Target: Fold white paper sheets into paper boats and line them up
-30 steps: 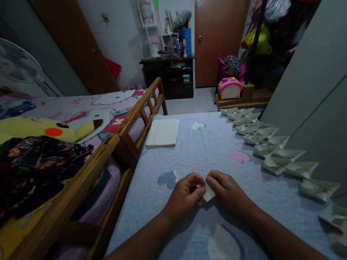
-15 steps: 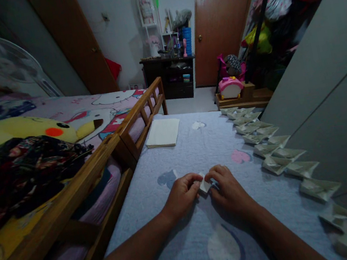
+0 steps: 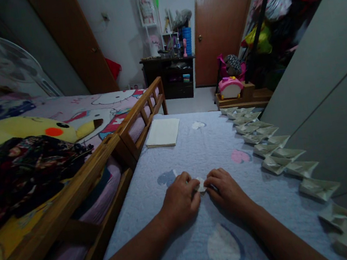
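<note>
Between my two hands is a small folded piece of pale paper [image 3: 201,185], low over the bedspread. My left hand [image 3: 180,195] pinches its left side with thumb and fingers. On the other side, my right hand [image 3: 225,188] grips the right edge in the same way. My fingers cover much of the paper, so its full shape is hidden. Several folded paper boats [image 3: 277,164] stand in a staggered row along the bed's right side. A stack of flat paper sheets [image 3: 163,132] lies near the far left corner.
The light blue bedspread [image 3: 206,146] carries printed hearts. A wooden bed rail [image 3: 137,114] runs along the left, with a yellow plush toy [image 3: 27,130] and a dark patterned cloth [image 3: 28,176] beyond it. A grey cabinet wall [image 3: 332,121] borders the right.
The folded paper now looks flatter and wider between my fingers. My left hand has turned and its fingers have closed in more; my right hand has shifted slightly.
</note>
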Available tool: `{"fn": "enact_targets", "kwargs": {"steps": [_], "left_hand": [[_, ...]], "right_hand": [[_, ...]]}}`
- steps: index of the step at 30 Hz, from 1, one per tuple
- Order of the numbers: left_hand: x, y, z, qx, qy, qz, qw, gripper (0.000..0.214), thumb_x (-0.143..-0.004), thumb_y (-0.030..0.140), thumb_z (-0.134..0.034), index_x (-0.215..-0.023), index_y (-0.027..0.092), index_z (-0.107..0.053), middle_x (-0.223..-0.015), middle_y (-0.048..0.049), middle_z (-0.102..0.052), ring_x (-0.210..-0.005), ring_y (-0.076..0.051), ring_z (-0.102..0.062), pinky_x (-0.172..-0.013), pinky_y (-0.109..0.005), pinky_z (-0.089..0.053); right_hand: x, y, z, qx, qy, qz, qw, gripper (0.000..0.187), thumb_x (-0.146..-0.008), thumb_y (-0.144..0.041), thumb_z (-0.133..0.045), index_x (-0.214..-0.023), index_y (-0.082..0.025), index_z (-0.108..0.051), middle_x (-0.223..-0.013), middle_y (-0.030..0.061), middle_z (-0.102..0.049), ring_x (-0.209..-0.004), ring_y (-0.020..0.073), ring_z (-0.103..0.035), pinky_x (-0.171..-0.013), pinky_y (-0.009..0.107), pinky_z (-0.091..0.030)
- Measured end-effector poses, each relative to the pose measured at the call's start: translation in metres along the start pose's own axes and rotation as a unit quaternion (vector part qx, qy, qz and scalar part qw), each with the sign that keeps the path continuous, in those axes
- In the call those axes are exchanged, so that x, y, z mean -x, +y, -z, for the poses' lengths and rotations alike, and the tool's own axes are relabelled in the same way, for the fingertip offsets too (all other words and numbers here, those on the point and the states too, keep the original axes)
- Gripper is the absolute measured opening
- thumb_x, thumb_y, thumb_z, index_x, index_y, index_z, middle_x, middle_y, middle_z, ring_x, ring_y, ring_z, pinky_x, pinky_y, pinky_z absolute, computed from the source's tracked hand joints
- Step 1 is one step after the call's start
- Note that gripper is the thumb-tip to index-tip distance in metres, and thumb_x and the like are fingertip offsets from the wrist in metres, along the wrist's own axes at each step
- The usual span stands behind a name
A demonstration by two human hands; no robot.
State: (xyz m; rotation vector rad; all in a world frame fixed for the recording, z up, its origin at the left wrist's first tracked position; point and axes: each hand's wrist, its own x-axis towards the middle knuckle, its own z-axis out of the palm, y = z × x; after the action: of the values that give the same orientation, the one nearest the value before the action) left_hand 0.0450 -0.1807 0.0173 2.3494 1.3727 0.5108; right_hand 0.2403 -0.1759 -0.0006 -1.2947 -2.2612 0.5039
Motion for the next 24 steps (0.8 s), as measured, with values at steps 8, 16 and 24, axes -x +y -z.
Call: {"fn": "enact_targets", "kwargs": {"steps": [8, 16, 24], "left_hand": [[-0.006, -0.014, -0.002, 0.023, 0.006, -0.029, 0.999, 0.004, -0.085, 0.018, -0.063, -0.089, 0.018, -0.063, -0.093, -0.0046, -0.061, -0.092, -0.022, -0.055, -0.084, -0.034, -0.044], [-0.015, -0.020, -0.001, 0.050, 0.007, 0.020, 0.999, 0.004, -0.086, 0.019, -0.065, -0.083, 0.018, -0.067, -0.091, -0.0048, -0.060, -0.095, -0.022, -0.054, -0.087, -0.035, -0.042], [-0.017, -0.022, -0.004, 0.041, 0.004, 0.045, 0.998, 0.012, -0.090, 0.021, -0.059, -0.083, 0.018, -0.068, -0.093, -0.0054, -0.060, -0.096, -0.022, -0.054, -0.088, -0.035, -0.041]], "right_hand": [[-0.002, 0.000, -0.001, -0.018, 0.007, -0.033, 0.999, 0.011, -0.090, -0.011, -0.061, -0.084, -0.018, -0.066, -0.089, 0.0031, -0.062, -0.089, 0.0188, -0.052, -0.083, 0.033, -0.039], [-0.006, -0.002, -0.005, 0.042, 0.011, -0.102, 0.994, 0.011, -0.092, -0.018, -0.060, -0.084, -0.019, -0.067, -0.092, 0.0054, -0.062, -0.090, 0.0214, -0.050, -0.081, 0.034, -0.035], [-0.011, -0.012, -0.003, 0.097, -0.015, -0.162, 0.982, 0.015, -0.094, -0.021, -0.056, -0.087, -0.020, -0.069, -0.098, 0.0062, -0.064, -0.096, 0.0227, -0.052, -0.081, 0.034, -0.032]]}}
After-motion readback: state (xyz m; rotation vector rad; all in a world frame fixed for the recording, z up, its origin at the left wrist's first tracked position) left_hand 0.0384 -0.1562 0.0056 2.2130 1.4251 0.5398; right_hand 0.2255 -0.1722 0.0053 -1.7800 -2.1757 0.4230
